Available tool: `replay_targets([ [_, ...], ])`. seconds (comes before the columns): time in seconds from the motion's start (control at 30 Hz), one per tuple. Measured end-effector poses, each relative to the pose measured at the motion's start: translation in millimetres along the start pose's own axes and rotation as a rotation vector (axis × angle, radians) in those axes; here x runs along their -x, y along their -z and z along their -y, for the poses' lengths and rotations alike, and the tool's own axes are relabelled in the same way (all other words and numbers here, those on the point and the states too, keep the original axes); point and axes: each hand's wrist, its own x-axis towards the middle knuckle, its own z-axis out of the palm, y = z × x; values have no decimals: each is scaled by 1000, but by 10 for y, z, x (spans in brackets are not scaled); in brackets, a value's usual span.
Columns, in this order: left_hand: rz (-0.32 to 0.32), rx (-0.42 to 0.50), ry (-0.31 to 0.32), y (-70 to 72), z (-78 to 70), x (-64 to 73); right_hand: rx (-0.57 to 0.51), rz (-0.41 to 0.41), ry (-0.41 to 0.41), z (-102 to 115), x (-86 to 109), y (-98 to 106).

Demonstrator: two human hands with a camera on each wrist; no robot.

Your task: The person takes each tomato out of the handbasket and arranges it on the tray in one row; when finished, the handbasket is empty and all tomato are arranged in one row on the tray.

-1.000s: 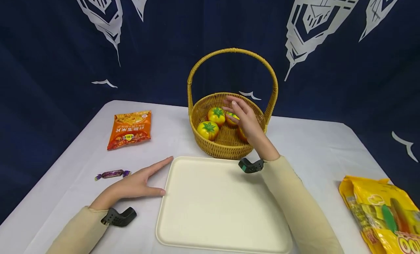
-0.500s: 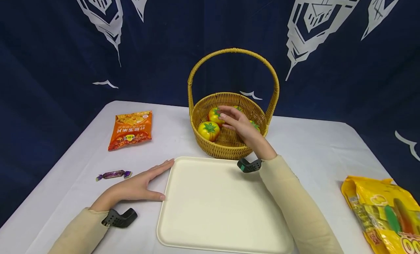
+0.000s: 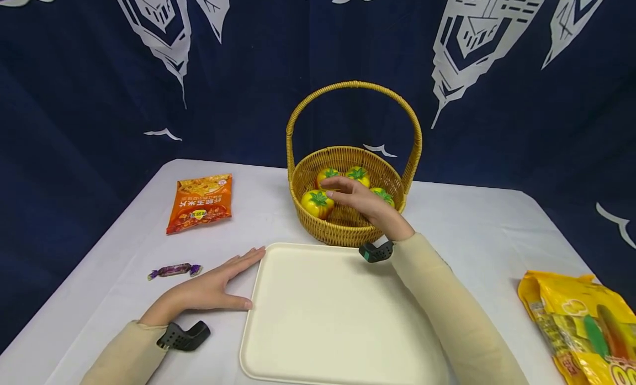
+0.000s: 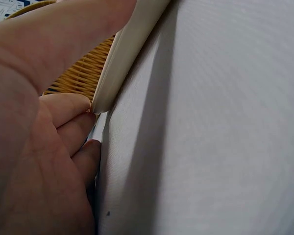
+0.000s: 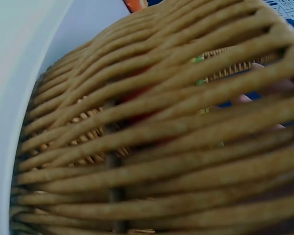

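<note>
My right hand (image 3: 360, 200) hangs over the wicker basket (image 3: 343, 235), its fingers loosely bent beside the front-left yellow-orange fruit (image 3: 317, 205), a tomato or persimmon with a green leafy top. Whether the fingertips touch that fruit cannot be told. Several such fruits lie inside, among them a back-right fruit (image 3: 358, 175) and a right-hand fruit (image 3: 382, 196). In the right wrist view the basket's woven wall (image 5: 137, 117) covers most of the hand. My left hand (image 3: 211, 288) is spread at the left edge of the cream tray (image 3: 343, 313), thumb and fingertips against its rim (image 4: 120, 63).
Left of the basket lies an orange snack bag (image 3: 201, 203). A purple wrapped candy (image 3: 175, 270) rests close to my left hand. At the right edge stands a yellow snack package (image 3: 578, 318). The basket's tall handle (image 3: 354, 85) arches above my right hand.
My right hand has come down and left within the basket, toward the front-left fruit, uncovering the right-hand fruits. My left hand stays at the tray. The head view has tilted slightly up.
</note>
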Motion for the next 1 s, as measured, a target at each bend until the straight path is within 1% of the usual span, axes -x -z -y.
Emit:
replay_targets([
  [0.17, 0, -18, -12, 13, 26, -19, 57, 46, 30, -11, -63, -1],
  [0.33, -1, -26, -16, 34, 26, -33, 85, 49, 22, 15, -90, 5],
  [0.5, 10, -21, -9, 26, 26, -20, 127, 58, -22, 10, -87, -11],
  [0.73, 8, -16, -11, 20, 27, -12, 155, 70, -118, -29, -92, -17],
  [1.0, 6, -25, -4, 21, 34, -14, 199, 99, -215, 17, -85, -39],
])
